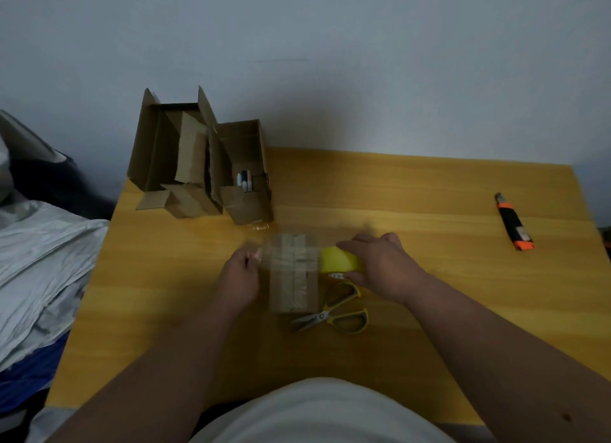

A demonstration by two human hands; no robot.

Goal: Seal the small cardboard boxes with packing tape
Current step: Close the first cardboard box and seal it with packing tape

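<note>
The small brown cardboard box [292,279] lies lengthwise toward me between my hands: left hand [239,274] pinches clear tape, right hand [380,264] grips the yellow tape roll [337,260].

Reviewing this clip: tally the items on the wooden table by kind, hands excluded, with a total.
Cardboard boxes: 3, namely the small box under the hands, a tall open box and a shorter open box holding pens
Tape rolls: 1, the yellow roll
Scissors: 1
Utility knives: 1
Total: 6
</note>
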